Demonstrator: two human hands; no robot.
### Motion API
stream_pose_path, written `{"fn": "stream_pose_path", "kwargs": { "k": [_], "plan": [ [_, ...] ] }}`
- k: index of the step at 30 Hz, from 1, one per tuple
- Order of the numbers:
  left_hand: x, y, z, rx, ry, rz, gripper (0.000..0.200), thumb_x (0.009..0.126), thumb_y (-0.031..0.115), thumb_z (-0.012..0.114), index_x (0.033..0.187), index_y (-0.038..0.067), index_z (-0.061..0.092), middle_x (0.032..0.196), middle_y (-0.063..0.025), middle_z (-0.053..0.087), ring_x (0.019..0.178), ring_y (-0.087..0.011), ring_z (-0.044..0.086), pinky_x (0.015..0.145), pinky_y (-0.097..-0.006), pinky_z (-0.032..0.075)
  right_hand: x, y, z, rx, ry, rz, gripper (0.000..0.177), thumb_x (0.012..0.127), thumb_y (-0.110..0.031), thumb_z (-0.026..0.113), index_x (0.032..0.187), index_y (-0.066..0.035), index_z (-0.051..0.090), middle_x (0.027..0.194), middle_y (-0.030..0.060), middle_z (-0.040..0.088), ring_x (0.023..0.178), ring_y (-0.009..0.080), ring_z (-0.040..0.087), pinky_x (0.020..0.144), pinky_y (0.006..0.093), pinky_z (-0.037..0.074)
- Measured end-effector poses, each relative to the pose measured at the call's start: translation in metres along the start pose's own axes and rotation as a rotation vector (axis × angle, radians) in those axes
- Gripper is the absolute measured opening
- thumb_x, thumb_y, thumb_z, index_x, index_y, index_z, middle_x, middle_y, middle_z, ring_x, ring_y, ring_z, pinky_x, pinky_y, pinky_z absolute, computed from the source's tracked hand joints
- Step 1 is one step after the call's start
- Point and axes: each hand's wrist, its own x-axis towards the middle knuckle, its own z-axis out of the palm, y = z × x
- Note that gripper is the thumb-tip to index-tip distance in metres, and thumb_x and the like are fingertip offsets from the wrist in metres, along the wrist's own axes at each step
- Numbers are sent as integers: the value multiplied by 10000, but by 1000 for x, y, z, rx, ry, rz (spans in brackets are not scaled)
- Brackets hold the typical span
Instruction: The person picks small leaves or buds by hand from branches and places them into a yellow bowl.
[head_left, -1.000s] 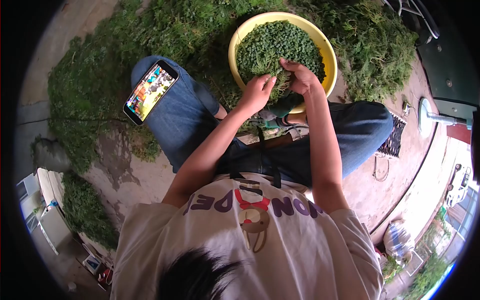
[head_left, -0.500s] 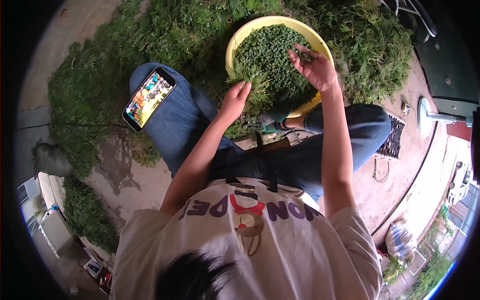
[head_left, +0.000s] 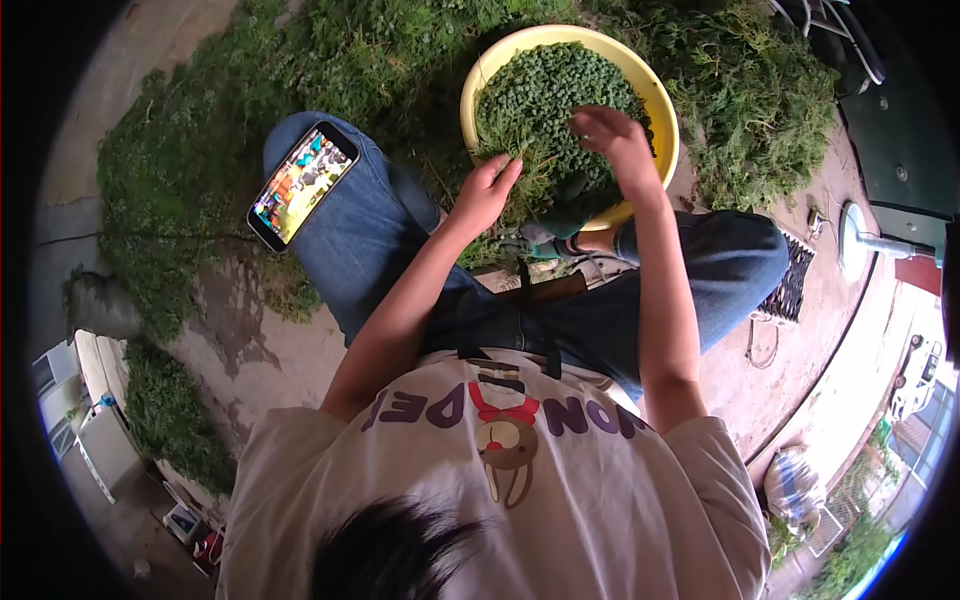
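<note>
My left hand [head_left: 484, 192] is closed on a green sprig [head_left: 520, 168] at the near left side of a yellow basin [head_left: 665, 120]. Many small green berries [head_left: 550, 95] fill much of the basin. Over its right part hangs my right hand [head_left: 618, 145], with fingers curled and bent inward; whether anything is between the fingertips is hidden by blur and angle. The sprig's leafy end spreads over the berries.
A lit phone [head_left: 304, 186] lies on my left thigh. Cut green branches [head_left: 200, 130] are heaped left of and behind the basin, with more branches [head_left: 750, 110] to its right. A white round base [head_left: 853, 240] stands at right.
The fingers of my right hand, spread before, have curled inward, and the hand sits slightly lower left over the berries. The view has shifted a little. My left hand keeps the sprig.
</note>
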Motion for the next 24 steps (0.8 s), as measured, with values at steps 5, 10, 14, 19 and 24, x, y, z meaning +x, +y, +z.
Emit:
{"fn": "stream_pose_path", "kwargs": {
  "k": [5, 10, 14, 19, 24],
  "plan": [
    [3, -9, 0, 25, -20, -5, 459, 873, 341, 473, 1112, -50, 476, 961, -174, 596, 906, -231, 569, 792, -307, 419, -3, 7, 37, -89, -187, -75, 338, 764, -235, 629, 1021, -36, 532, 874, 74, 596, 812, 166, 549, 720, 300, 416],
    [-1, 13, -2, -38, -14, -81, 385, 876, 286, 470, 1147, 12, 458, 1012, -189, 572, 935, -273, 564, 789, -333, 420, -16, -4, 57, -748, 74, -419, 315, 723, -271, 635, 932, -65, 521, 897, 82, 563, 914, 257, 482, 783, 397, 330],
    [2, 0, 2, 81, -19, 153, 333, 873, 239, 465, 1161, 72, 447, 1025, -194, 560, 939, -310, 559, 771, -361, 425, -12, 6, 59, -774, -8, -523, 248, 791, -213, 544, 937, -23, 481, 833, 158, 560, 868, 317, 504, 757, 406, 380],
    [2, -8, 8, 83, 68, 225, 355, 874, 243, 466, 1161, 37, 435, 1002, -200, 567, 936, -304, 563, 767, -363, 424, -10, 14, 60, -772, -57, -565, 194, 816, -117, 500, 944, 21, 451, 839, 203, 539, 838, 367, 511, 736, 405, 419],
    [0, 6, 1, 3, -44, -83, 384, 874, 256, 469, 1182, 31, 419, 1065, -217, 540, 995, -283, 541, 830, -342, 401, -12, 14, 67, -703, 13, -528, 167, 820, -89, 494, 930, 23, 437, 840, 218, 538, 804, 382, 528, 701, 409, 432]
  ]
}}
